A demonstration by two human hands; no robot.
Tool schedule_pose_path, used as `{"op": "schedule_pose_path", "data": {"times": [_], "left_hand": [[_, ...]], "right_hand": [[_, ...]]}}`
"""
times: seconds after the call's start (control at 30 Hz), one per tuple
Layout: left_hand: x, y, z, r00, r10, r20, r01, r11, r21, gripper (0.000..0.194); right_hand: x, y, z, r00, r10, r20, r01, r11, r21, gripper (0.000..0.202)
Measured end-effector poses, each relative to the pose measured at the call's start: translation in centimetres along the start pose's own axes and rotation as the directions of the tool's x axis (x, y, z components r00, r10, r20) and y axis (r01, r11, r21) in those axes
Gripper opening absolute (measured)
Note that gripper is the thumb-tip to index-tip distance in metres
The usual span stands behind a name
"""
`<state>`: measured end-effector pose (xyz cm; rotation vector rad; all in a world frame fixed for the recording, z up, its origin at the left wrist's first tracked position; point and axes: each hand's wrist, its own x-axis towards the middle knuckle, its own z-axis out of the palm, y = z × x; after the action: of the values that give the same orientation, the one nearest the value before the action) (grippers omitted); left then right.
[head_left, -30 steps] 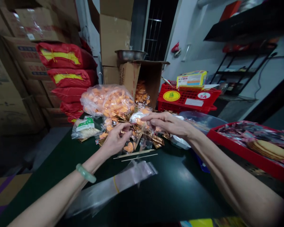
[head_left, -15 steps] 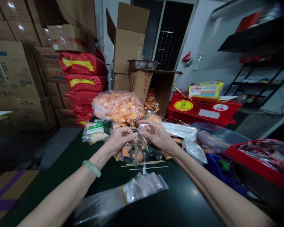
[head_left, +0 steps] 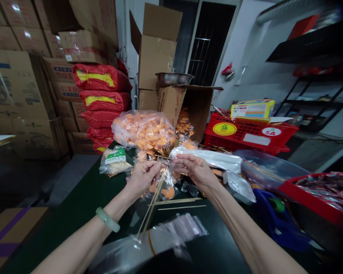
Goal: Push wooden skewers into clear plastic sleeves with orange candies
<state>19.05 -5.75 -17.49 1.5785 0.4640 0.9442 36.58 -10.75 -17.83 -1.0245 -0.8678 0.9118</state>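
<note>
Hard to make out what's inside the little clear packet (head_left: 167,173) since it's see-through and half hidden by fingers, but the left hand (head_left: 144,177) and right hand (head_left: 196,171) both pinch its top edge, thin sticks (head_left: 151,207) dangling toward the tabletop (head_left: 82,198).

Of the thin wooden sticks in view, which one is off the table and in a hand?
The slanted stick pinched in the left hand, running down toward the clear bags. The other sticks lie flat on the green table.
</note>
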Motion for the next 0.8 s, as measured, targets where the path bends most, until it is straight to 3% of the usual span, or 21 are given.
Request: {"op": "schedule_pose_path", "data": {"times": [0.13,0.2,0.27,0.3,0.37,0.43,0.5,0.6,0.7,0.8], "left_hand": [[-0.8,0.5,0.4,0.998,-0.014,-0.054,0.014,1.000,-0.002,0.025],[-1.2,0.9,0.8,0.997,-0.011,-0.081,0.010,1.000,-0.023,0.022],[-1.5,1.3,1.3,0.996,-0.011,-0.087,0.011,1.000,-0.006,0.022],[-1.7,1.6,1.6,0.997,-0.009,-0.082,0.010,1.000,0.014,0.021],[-2.1,2.2,2.1,0.999,0.019,-0.042,-0.017,0.998,0.053,0.019],[-2.6,2.7,2.5,0.996,0.079,0.038,-0.082,0.992,0.093,0.019],[-3.1,3.0,2.8,0.980,0.149,0.134,-0.171,0.969,0.175,0.018],[-3.6,3.4,3.1,0.944,0.215,0.251,-0.292,0.899,0.327,0.020],[-4.0,3.6,3.5,0.925,0.220,0.310,-0.341,0.842,0.418,0.024],[-4.3,4.0,4.0,0.920,0.210,0.332,-0.350,0.822,0.449,0.026]], "right_hand": [[-1.1,-1.6,-0.8,0.998,-0.001,-0.066,0.013,0.986,0.169,0.019],[-2.6,-2.4,-0.6,0.999,0.009,-0.048,-0.005,0.997,0.082,0.017],[-4.7,-3.0,0.2,0.983,-0.149,-0.111,0.127,0.974,-0.187,0.021],[-5.8,-3.3,0.9,0.942,-0.312,-0.126,0.244,0.892,-0.381,0.020],[-7.8,-3.6,2.3,0.778,-0.628,0.019,0.453,0.539,-0.710,0.011],[-9.1,-3.7,3.5,0.640,-0.719,0.271,0.536,0.166,-0.828,0.009],[-9.7,-3.6,4.1,0.595,-0.688,0.416,0.535,-0.047,-0.843,0.013],[-9.9,-3.1,4.1,0.588,-0.650,0.481,0.486,-0.191,-0.853,0.021],[-10.1,-2.3,3.8,0.566,-0.647,0.510,0.453,-0.273,-0.849,0.024],[-9.8,-2.2,3.1,0.588,-0.687,0.426,0.411,-0.199,-0.889,0.023]]}}
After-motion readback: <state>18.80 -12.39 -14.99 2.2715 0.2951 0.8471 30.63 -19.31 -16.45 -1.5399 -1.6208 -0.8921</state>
